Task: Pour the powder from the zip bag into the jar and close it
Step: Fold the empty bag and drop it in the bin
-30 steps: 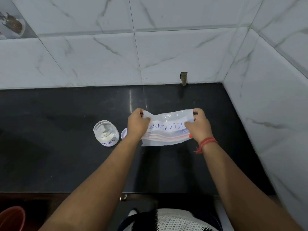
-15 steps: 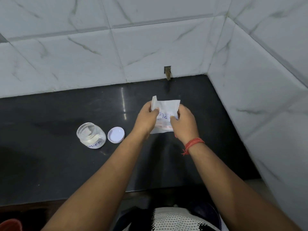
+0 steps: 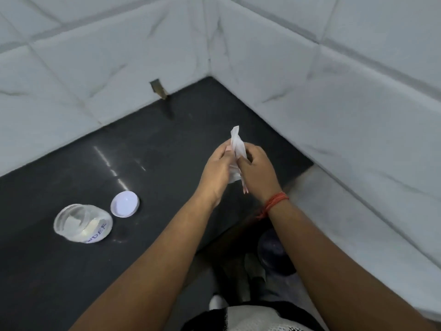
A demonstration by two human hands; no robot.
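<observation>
Head view. Thin clear plastic zip bag [image 3: 237, 149]: pinched upright between left hand [image 3: 218, 173] and right hand [image 3: 256, 173], fingers closed on it. Likely light, limp, slippery; grip near the seal. Open clear labelled jar [image 3: 82, 223], round white lid [image 3: 124, 203] beside, on black counter [image 3: 71, 168].

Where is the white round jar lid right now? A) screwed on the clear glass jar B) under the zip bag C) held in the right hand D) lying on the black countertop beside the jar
D: the white round lid lies flat on the black countertop just right of the open clear glass jar, while both the left hand and right hand hold the folded plastic zip bag.
</observation>
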